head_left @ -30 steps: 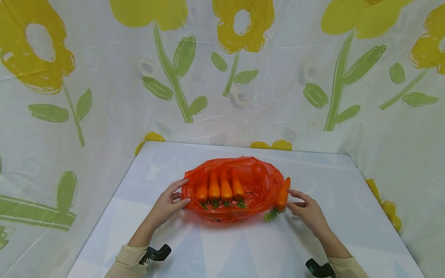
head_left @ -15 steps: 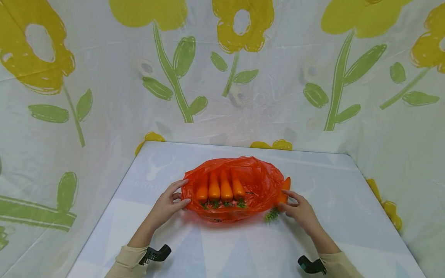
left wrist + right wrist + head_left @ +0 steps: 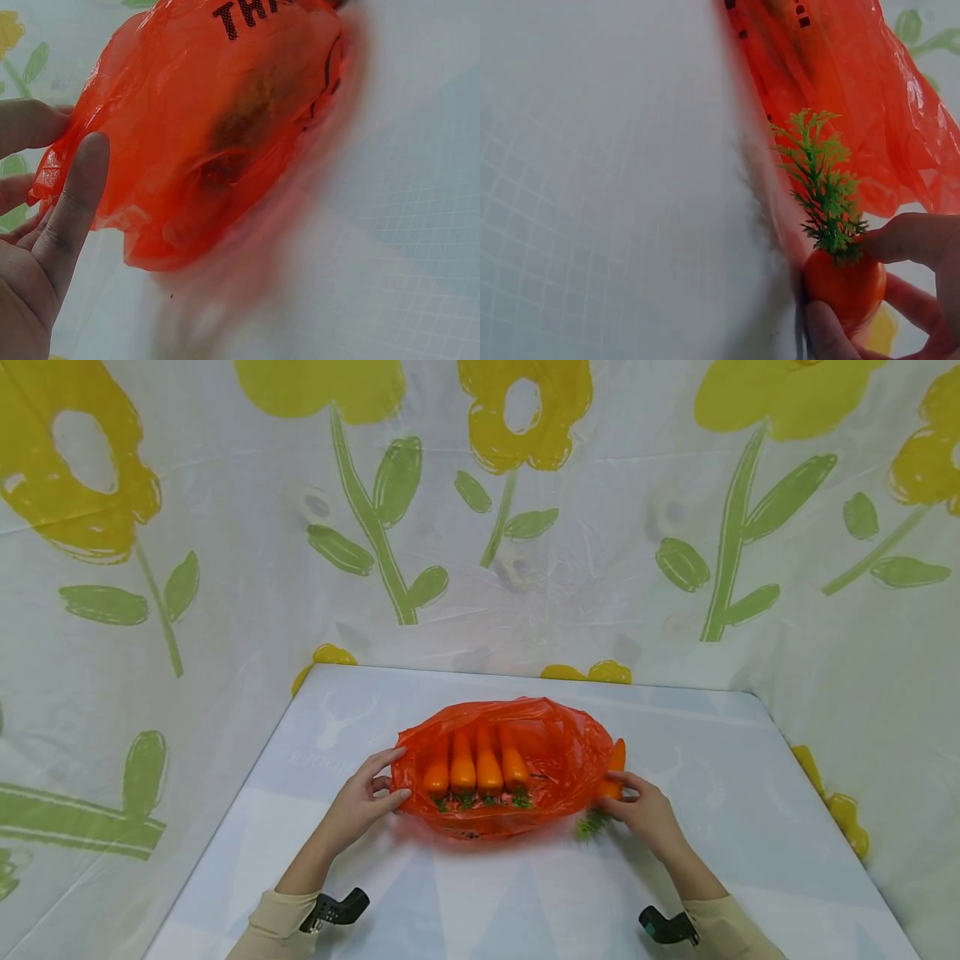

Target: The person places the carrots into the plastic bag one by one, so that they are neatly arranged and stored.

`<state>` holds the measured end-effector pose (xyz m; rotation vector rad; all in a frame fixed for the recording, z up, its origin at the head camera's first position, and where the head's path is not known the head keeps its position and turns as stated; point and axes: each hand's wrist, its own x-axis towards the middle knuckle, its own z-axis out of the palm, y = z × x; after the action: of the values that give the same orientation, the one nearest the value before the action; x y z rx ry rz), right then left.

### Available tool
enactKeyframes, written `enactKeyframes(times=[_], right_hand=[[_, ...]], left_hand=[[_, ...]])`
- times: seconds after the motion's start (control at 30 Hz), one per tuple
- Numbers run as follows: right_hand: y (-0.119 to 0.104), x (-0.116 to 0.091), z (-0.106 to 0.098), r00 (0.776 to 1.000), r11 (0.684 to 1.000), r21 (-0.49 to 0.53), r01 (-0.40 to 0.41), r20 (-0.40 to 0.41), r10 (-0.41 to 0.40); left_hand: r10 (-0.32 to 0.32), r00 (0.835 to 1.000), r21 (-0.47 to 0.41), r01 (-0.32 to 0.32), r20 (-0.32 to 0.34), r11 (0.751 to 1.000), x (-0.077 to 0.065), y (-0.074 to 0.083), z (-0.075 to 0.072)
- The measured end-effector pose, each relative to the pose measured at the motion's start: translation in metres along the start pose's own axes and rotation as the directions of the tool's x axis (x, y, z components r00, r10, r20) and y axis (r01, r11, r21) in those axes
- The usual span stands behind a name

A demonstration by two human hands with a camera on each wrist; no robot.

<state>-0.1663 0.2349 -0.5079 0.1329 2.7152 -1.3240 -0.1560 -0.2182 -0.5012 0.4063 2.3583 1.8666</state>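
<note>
A thin red plastic bag [image 3: 555, 810] lies with its mouth spread, and several orange carrots [image 3: 487, 774] with green tops rest side by side inside it. My left hand [image 3: 358, 803] pinches the bag's left edge, thumb on one side and fingers on the other, as the left wrist view shows. Outside the bag, against its right side, one more carrot [image 3: 617, 755] points away from me. My right hand [image 3: 651, 817] grips this carrot near its leafy end; in the right wrist view the green leaves [image 3: 829, 195] stick out past the fingers, close to the bag.
The bag lies on a pale patterned table [image 3: 495, 910], with table surface on every side of it. Behind and beside the table hangs a white sheet [image 3: 577, 610] printed with yellow flowers. A black device [image 3: 341, 907] sits on each wrist.
My right hand has moved left onto the loose carrot and now grips it. The carrot's leaves have shifted slightly right and up. My left hand and the bag have stayed put.
</note>
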Motion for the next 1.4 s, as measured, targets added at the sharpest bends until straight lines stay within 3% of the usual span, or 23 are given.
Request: enactKeyframes(times=[0.8,1.4], right_hand=[[0.030,-0.011,-0.046,0.997,0.992,-0.108,-0.069,-0.029,0.067],[0.038,-0.008,-0.045,0.996,0.993,-0.081,-0.088,-0.038,0.085]], left_hand=[[-0.017,1.000,0.025,0.018,-0.015,1.000,0.001,0.001,0.000],[0.000,1.000,0.034,0.001,-0.011,0.999,0.002,0.000,0.000]])
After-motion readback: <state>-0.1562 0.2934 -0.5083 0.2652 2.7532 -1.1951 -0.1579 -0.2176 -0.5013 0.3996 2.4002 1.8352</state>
